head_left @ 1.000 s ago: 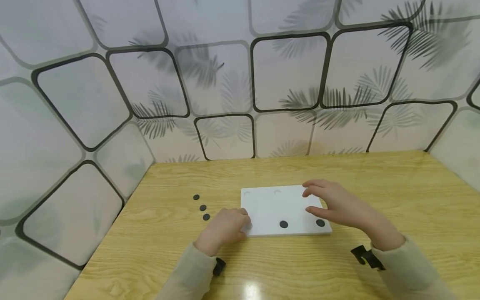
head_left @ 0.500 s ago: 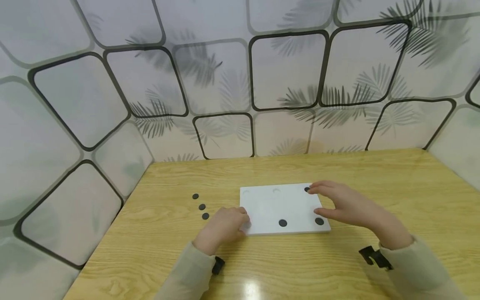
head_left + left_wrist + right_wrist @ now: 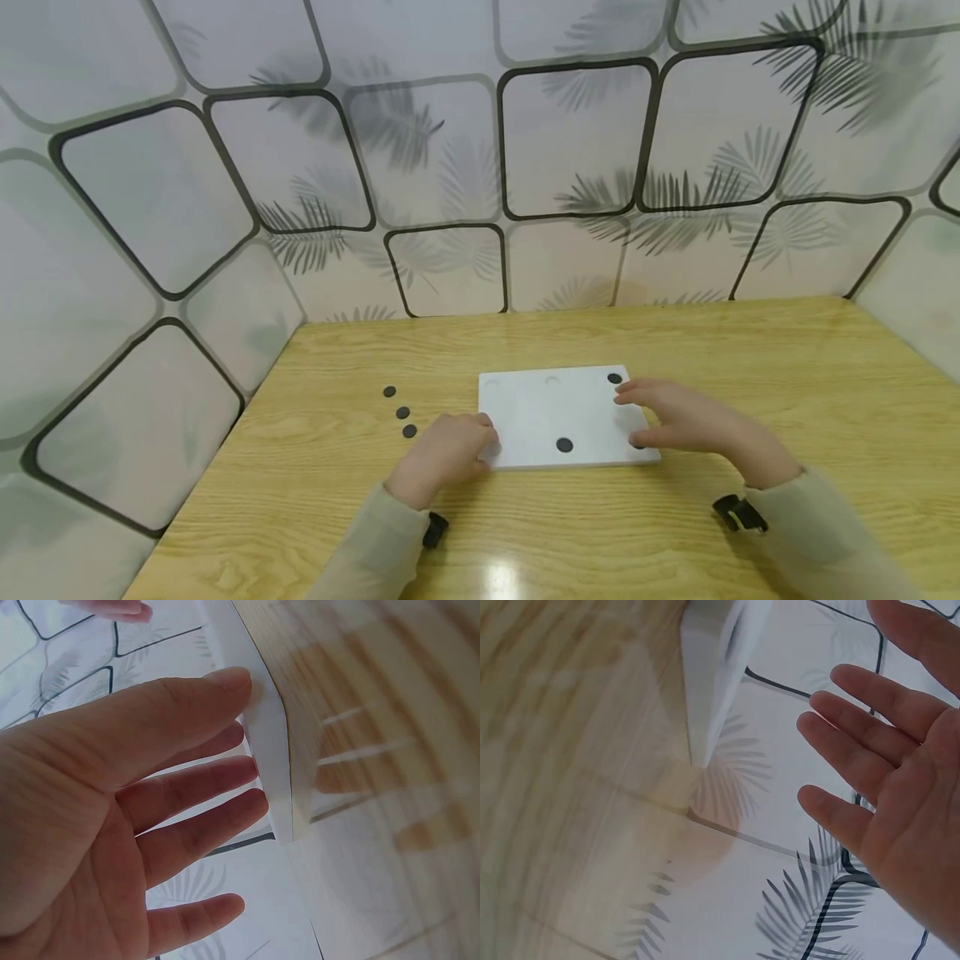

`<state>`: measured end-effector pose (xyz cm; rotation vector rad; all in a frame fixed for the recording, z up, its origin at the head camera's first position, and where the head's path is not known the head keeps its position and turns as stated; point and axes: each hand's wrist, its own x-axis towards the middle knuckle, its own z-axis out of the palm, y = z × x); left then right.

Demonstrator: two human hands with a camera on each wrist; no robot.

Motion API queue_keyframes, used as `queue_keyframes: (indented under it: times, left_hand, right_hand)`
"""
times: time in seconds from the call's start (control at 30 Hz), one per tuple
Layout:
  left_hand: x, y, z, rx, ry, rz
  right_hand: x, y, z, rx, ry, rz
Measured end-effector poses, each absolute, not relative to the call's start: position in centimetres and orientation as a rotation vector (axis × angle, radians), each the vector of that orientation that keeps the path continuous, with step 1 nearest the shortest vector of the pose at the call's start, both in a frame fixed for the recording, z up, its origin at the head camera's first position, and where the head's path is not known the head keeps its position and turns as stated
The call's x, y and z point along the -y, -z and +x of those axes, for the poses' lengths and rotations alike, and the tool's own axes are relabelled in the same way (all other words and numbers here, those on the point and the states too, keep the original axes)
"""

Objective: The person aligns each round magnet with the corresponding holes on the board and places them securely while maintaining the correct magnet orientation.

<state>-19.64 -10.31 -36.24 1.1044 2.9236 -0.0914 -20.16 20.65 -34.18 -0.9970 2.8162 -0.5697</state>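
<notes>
A white rectangular board point(image 3: 525, 417) lies on the table with shallow round recesses along its far edge. My left hand point(image 3: 446, 450) rests at its near left corner. In the left wrist view the thumb point(image 3: 225, 686) touches the board's edge, and the straight fingers reach its side. My right hand point(image 3: 686, 417) hovers over the right end, fingers spread and holding nothing. One black disc point(image 3: 615, 378) sits in the far right corner, just beyond the fingertips. Another black disc point(image 3: 564, 445) lies near the front edge. A third, at the near right corner, is mostly hidden under the right thumb.
Left of the board, three loose black discs lie in a slanting row: a far disc point(image 3: 389, 391), a middle disc point(image 3: 402, 412) and a near disc point(image 3: 409, 431). A patterned wall point(image 3: 570, 267) rises behind the wooden table point(image 3: 570, 533).
The right hand moved off the far right corner, uncovering the black disc there, then came back toward the near edge, over the near right disc. The left hand stayed put.
</notes>
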Motion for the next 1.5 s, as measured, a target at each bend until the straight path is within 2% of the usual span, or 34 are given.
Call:
queue_keyframes:
  times: [0.37, 0.93, 1.5]
  left_hand:
    - [10.2, 36.2, -19.6, -2.928, 0.110, 1.108]
    - [10.5, 36.0, -19.5, -2.931, 0.096, 1.136]
    - [12.4, 34.7, -20.2, -2.969, -0.046, 1.004]
  right_hand:
    - [-20.6, 35.1, -20.1, -2.695, 0.509, -0.914]
    - [-21.2, 35.7, -19.3, -2.651, 0.442, -0.964]
    - [-20.8, 35.3, -19.0, -2.659, 0.429, -0.891]
